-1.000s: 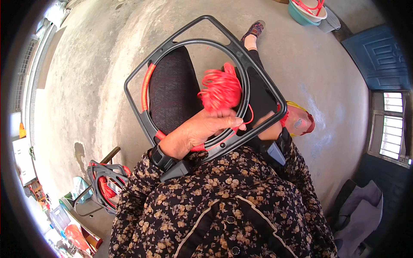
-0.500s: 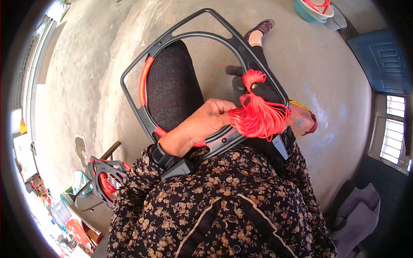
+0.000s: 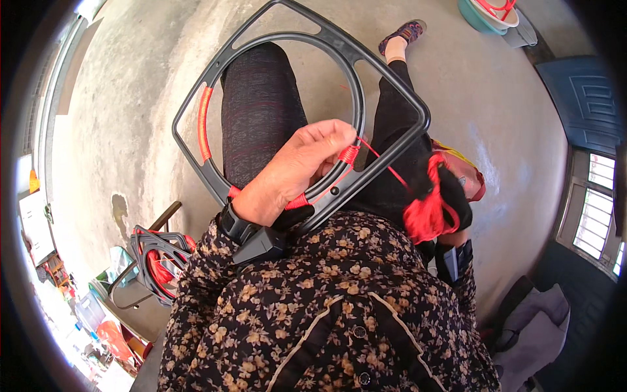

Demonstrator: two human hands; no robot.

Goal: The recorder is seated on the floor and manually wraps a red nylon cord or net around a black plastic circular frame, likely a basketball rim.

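A black diamond-shaped plastic frame (image 3: pixel 390 70) with a round inner ring rests across my lap. Red cord is wound in tight bands round parts of the ring, one long band (image 3: pixel 204 124) on its left side. My left hand (image 3: pixel 290 160), bare, pinches the ring on its right side, just above a short red winding (image 3: pixel 349 155). From there a strand of cord runs taut to my right hand (image 3: pixel 455 196), which wears a black glove and grips a loose red cord bundle (image 3: pixel 428 219) to the right of the frame. Its fingers are partly hidden by the cord.
More black frames with red cord (image 3: pixel 160 261) are piled on a stand at the left. A red and yellow bag (image 3: pixel 467 173) lies by my right leg. Grey cloth (image 3: pixel 532 326) sits at the lower right, and basins (image 3: pixel 480 19) stand at the far right.
My right hand has drawn the cord bundle away from the ring, rightward and toward me, stretching a strand. My left hand has shifted up onto the ring's right side. The frame has moved slightly up and left.
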